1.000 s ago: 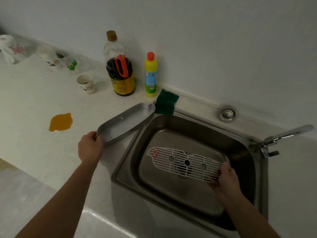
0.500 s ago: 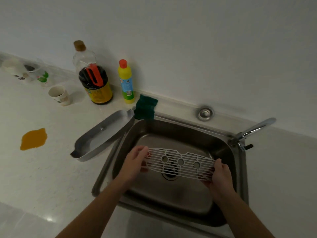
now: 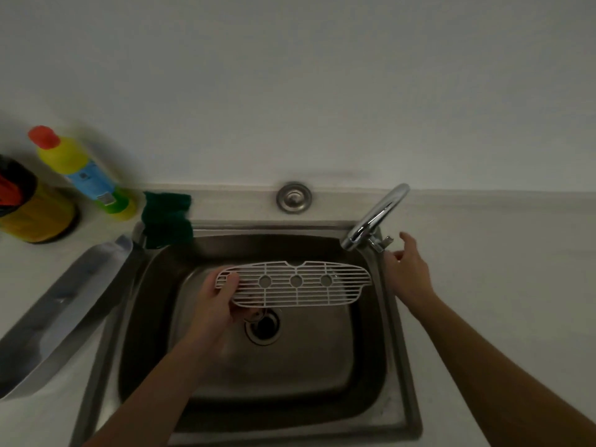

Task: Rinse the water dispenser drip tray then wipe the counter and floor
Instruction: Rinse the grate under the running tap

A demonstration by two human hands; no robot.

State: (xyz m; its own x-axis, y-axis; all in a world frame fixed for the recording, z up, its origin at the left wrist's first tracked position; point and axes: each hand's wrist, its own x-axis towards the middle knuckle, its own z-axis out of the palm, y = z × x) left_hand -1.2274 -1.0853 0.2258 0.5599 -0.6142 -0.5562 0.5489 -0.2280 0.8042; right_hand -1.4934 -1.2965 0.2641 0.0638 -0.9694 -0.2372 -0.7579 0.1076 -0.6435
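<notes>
Your left hand (image 3: 216, 304) grips the white grate (image 3: 300, 287) over the sink (image 3: 306, 366); your right hand (image 3: 408, 275), fingers (image 3: 407, 241) loosely spread, seems just short of the tap (image 3: 377, 217).

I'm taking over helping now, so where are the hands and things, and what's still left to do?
Left hand grips the white grate by its left end over the sink.
Right hand is open, near the faucet handle; touching it or not is unclear.
The metal drip tray lies on the counter left of the sink; the green sponge sits at the sink's back left corner.
No water visibly runs.
Left: rinse grate and tray, wipe counter and floor.
</notes>
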